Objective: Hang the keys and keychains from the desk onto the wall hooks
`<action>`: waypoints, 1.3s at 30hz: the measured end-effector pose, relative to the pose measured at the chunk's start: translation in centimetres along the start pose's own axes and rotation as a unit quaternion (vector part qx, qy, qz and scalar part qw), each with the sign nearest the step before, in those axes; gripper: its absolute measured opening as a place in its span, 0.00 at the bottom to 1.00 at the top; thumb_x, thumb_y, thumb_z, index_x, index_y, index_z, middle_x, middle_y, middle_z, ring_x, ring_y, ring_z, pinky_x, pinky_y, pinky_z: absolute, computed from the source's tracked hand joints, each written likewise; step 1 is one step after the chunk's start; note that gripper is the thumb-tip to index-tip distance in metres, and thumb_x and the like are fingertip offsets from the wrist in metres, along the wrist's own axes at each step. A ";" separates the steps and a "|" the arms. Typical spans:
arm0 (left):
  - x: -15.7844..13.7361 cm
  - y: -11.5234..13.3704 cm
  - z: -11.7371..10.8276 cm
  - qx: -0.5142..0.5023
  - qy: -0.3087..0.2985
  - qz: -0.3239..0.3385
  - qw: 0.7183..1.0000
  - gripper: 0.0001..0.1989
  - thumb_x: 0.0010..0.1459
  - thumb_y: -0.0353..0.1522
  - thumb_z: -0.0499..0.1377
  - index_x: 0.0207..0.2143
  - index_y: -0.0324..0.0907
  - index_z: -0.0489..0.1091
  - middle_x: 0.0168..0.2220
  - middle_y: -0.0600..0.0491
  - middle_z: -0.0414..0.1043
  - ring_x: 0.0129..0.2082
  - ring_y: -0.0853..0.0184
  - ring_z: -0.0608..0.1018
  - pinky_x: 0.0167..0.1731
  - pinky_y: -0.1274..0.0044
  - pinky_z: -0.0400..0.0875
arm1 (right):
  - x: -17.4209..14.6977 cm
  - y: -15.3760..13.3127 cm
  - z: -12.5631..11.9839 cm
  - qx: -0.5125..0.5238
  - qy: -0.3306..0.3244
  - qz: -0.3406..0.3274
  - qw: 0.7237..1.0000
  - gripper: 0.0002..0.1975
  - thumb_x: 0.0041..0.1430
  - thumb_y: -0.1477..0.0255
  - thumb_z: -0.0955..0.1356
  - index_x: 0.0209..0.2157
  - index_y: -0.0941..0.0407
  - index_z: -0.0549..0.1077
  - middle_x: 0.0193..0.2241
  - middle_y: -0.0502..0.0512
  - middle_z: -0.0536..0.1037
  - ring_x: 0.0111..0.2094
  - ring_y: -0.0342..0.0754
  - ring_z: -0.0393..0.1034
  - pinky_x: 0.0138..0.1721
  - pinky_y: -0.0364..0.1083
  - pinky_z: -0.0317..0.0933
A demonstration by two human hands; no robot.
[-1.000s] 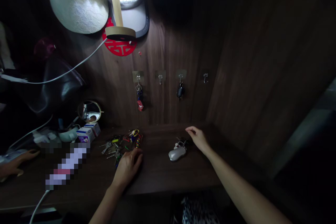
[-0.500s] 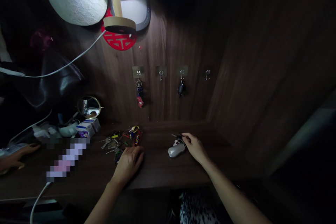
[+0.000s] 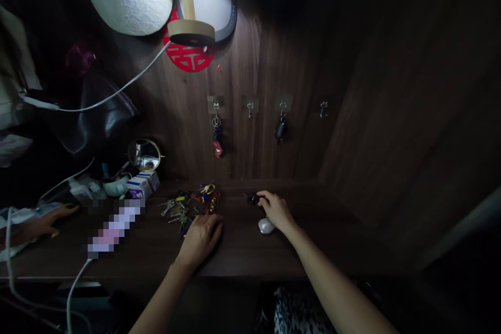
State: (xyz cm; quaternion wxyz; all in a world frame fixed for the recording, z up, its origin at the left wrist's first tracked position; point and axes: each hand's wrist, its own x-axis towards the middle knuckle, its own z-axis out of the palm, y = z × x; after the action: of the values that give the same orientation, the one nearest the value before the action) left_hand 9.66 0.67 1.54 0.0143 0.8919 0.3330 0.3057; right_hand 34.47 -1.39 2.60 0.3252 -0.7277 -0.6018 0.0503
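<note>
My right hand [image 3: 277, 211] pinches a small dark key [image 3: 252, 199] just above the dark wooden tabletop. Below that hand lies a silver rounded fob [image 3: 266, 226], partly covered by the palm. My left hand [image 3: 201, 234] rests on the tabletop, fingers loosely extended and holding nothing that shows. Beside its fingertips spreads a pile of loose keys [image 3: 180, 214] with coloured tags. A beaded multicoloured strap [image 3: 213, 202] lies at the right end of the pile, close to the left fingers.
Several hooks line the wall; one holds a red-tagged key ring [image 3: 217, 143], another a black fob [image 3: 281, 129]. To the left stand a round mirror [image 3: 145, 155], small boxes [image 3: 143, 185] and a wooden hand model [image 3: 47, 219]. A lamp [image 3: 191, 33] hangs above.
My right hand has shifted left over the silver fob, and the dark key in its fingers now sits farther from the fob. The left hand stays beside the pile. The view has turned slightly left.
</note>
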 end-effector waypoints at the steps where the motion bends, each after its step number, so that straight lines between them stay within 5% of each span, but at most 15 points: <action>1: 0.0 0.0 0.0 0.001 -0.002 0.001 1.000 0.08 0.59 0.32 0.48 0.36 0.44 0.67 0.33 0.52 0.75 0.34 0.65 0.76 0.38 0.73 0.66 | 0.1 0.1 0.0 -0.014 0.017 0.000 1.000 0.14 0.58 0.75 0.59 0.42 0.51 0.71 0.36 0.51 0.78 0.42 0.49 0.68 0.43 0.47 0.57; 6: 0.0 -0.2 0.2 0.004 -0.006 0.004 1.000 0.08 0.60 0.32 0.48 0.37 0.44 0.66 0.34 0.52 0.75 0.35 0.64 0.76 0.38 0.72 0.65 | 0.8 0.7 0.6 -0.075 0.018 -0.034 0.996 0.21 0.52 0.79 0.63 0.47 0.46 0.69 0.46 0.53 0.72 0.47 0.52 0.64 0.43 0.50 0.55; 15: 0.0 -0.2 0.2 0.011 -0.016 0.001 1.000 0.08 0.60 0.31 0.48 0.37 0.44 0.66 0.34 0.52 0.75 0.35 0.64 0.76 0.38 0.72 0.65 | 0.2 -0.9 0.6 -0.103 -0.025 -0.089 0.990 0.08 0.55 0.72 0.65 0.36 0.49 0.73 0.35 0.51 0.77 0.40 0.49 0.68 0.43 0.49 0.54; 26: -0.1 -0.2 0.1 -0.022 0.044 0.026 0.998 0.14 0.59 0.31 0.51 0.48 0.44 0.63 0.42 0.50 0.71 0.42 0.64 0.73 0.42 0.71 0.68 | -1.3 -4.6 2.3 0.160 -0.122 -0.094 0.975 0.13 0.57 0.66 0.61 0.31 0.54 0.76 0.27 0.52 0.79 0.32 0.48 0.73 0.34 0.44 0.60; 39: 0.1 -0.3 -0.1 -0.038 0.024 0.031 0.999 0.10 0.62 0.31 0.48 0.41 0.43 0.67 0.38 0.51 0.71 0.38 0.66 0.73 0.40 0.72 0.68 | -2.1 -5.5 4.0 0.260 -0.181 -0.083 0.945 0.15 0.58 0.66 0.60 0.25 0.57 0.72 0.20 0.48 0.73 0.24 0.44 0.68 0.27 0.41 0.58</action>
State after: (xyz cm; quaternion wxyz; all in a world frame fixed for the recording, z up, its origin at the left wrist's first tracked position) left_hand 9.52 1.00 1.58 0.0305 0.8930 0.2938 0.3395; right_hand 27.44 -1.35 1.74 0.3918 -0.5442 -0.6749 0.3082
